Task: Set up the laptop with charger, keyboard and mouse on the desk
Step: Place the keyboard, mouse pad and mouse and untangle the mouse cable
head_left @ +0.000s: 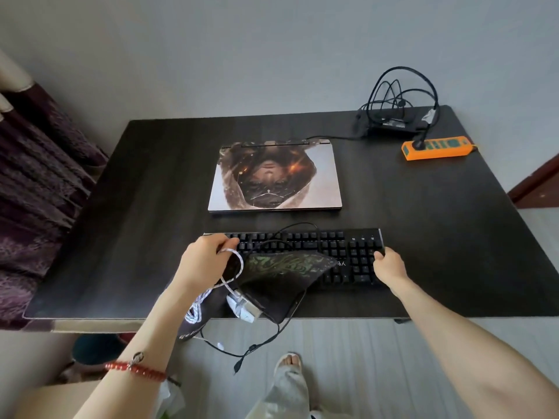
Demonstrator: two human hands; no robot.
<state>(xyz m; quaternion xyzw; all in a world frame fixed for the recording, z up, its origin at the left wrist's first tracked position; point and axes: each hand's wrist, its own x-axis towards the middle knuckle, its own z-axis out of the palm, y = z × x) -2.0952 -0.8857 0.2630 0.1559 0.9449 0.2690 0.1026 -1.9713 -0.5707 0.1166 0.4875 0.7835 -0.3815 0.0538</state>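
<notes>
The left hand (205,258) pinches a white braided cable (239,264) and a mouse pad (284,279) at the black keyboard (341,252)'s left end. The right hand (388,264) grips the keyboard's right end. Behind the keyboard the closed laptop (275,176) lies with its charger (390,122) plugged in, so I'd say charging is done. The keyboard cord (260,343) dangles unplugged off the desk (145,207)'s front edge; no mouse shows. Bare desk lies either side.

Soft even daylight, wide-angle edge distortion, slight blur
</notes>
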